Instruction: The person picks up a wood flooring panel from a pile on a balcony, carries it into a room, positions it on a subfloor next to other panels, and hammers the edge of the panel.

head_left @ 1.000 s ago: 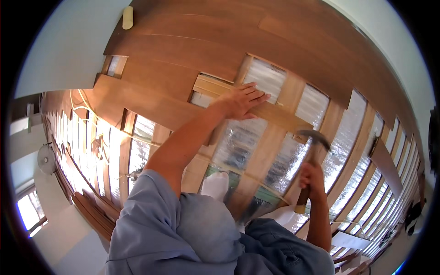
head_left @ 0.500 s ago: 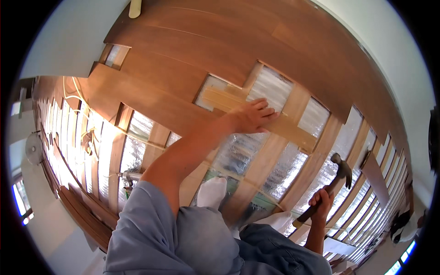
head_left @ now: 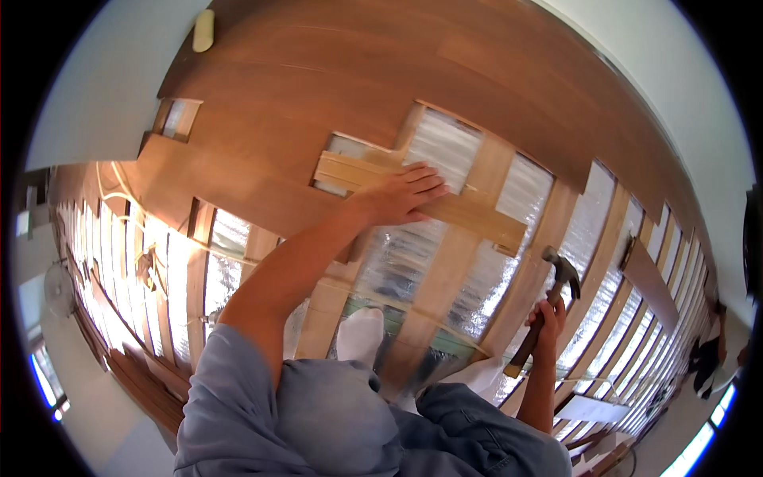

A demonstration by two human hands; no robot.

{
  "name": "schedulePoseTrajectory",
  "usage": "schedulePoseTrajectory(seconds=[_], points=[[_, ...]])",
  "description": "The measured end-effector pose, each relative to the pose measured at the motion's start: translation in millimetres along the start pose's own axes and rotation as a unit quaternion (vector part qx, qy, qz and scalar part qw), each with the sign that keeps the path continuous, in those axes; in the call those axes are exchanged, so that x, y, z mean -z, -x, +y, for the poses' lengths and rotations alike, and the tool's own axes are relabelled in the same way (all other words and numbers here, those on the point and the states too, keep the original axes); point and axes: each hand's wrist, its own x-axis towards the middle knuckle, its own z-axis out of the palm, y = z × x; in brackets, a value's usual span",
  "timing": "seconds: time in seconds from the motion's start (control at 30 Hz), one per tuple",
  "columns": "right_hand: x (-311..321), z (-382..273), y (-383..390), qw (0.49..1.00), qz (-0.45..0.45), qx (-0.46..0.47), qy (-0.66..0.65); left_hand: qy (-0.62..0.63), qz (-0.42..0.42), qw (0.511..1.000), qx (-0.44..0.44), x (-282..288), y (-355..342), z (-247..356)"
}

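My left hand (head_left: pixel 404 195) lies flat, fingers stretched out, on a light-brown plank (head_left: pixel 489 222) that rests across the floor joists. The plank's left end reaches over a small gap beside the laid brown boards. In my right hand (head_left: pixel 548 319) is a claw hammer (head_left: pixel 566 274), gripped around its handle with the head up and to the right of the hand. The hammer is held apart from the plank, above the joists to its lower right.
Laid brown flooring (head_left: pixel 318 63) with a stepped edge spans the far side. Wooden joists (head_left: pixel 445 270) run over silver foil (head_left: pixel 397 266). A loose board (head_left: pixel 650 286) lies at right, stacked boards (head_left: pixel 143 389) at lower left. Cables (head_left: pixel 119 191) lie left; a pale cylinder (head_left: pixel 204 32) sits far left.
The whole view has shifted, so the floor appears further left. My left hand stays on the plank. The hammer has moved slightly left relative to the floor, still in my right hand.
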Motion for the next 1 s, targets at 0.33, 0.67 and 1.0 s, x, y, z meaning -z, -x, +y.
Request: schedulePoseTrajectory(seconds=[0.33,0.67,1.0], points=[[8.1,-9.2,-13.0,0.991,-0.073,-0.096,0.051,-0.006,-0.100,0.994,0.037,7.1,-6.4,6.6],[-6.8,-3.4,-20.8,0.982,-0.134,-0.114,0.065,-0.045,-0.060,0.997,0.015,11.0,-2.0,6.2],[-12.3,-8.0,-16.0,0.983,0.156,-0.056,-0.079,-0.033,-0.082,0.996,0.016,12.2,1.8,3.7]])
